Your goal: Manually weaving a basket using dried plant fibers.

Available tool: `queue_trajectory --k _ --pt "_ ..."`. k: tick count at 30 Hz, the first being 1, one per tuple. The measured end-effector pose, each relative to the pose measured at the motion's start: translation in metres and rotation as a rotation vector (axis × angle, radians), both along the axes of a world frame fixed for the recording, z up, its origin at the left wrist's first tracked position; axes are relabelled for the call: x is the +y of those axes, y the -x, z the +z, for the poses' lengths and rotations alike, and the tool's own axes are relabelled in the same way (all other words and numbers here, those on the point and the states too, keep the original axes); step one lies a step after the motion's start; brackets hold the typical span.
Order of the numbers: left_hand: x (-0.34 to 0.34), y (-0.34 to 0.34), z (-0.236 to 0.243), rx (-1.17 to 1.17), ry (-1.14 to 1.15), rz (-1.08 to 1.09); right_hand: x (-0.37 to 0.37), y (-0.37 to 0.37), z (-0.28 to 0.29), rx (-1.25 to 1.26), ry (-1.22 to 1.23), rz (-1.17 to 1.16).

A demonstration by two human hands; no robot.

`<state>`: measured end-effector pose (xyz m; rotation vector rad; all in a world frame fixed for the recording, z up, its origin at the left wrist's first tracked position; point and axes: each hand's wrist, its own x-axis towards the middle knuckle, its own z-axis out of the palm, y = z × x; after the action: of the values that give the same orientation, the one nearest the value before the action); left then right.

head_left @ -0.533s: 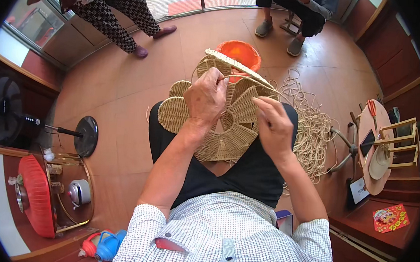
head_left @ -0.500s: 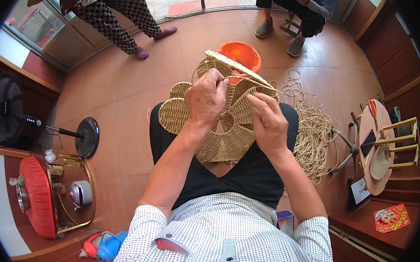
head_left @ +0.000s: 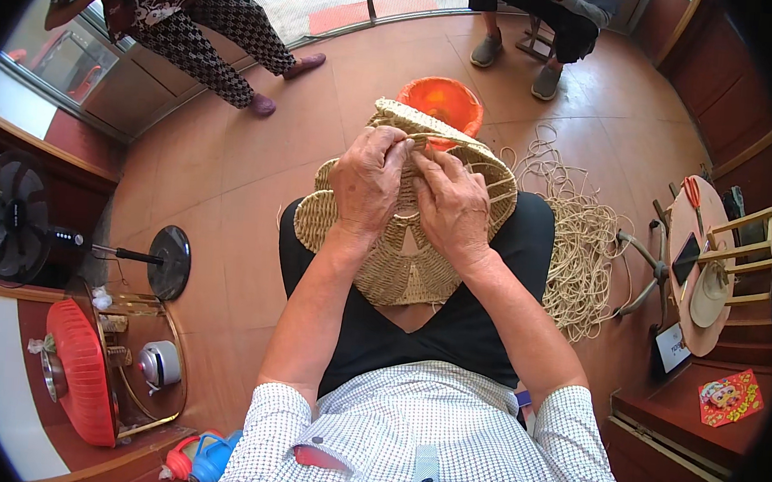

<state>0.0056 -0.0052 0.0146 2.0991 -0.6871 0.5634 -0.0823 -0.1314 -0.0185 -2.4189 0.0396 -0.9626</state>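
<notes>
A round woven straw piece (head_left: 403,251) lies across the person's lap, its far edge lifted toward both hands so the weave faces up for working. The left hand (head_left: 367,186) grips that raised edge, fingers curled and pressed together over it; the right hand (head_left: 451,205) lies just beside, fingertips pinching the straw at the same spot. Beyond the fingers stands an orange basin (head_left: 440,101); to their right, a heap of loose straw cord (head_left: 574,245) lies on the floor.
</notes>
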Motion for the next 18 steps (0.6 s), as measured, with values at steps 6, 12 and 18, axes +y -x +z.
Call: queue_trajectory --k 6,12,18 --pt "-0.005 0.005 -0.005 -0.243 -0.337 0.140 0.010 -0.004 -0.005 0.074 -0.075 -0.011" --pt "-0.010 0.008 -0.013 -0.240 -0.325 0.158 0.014 -0.004 -0.002 0.138 -0.098 -0.035" --pt "-0.014 0.008 -0.014 -0.184 -0.355 0.138 0.014 -0.007 -0.007 0.145 -0.083 -0.056"
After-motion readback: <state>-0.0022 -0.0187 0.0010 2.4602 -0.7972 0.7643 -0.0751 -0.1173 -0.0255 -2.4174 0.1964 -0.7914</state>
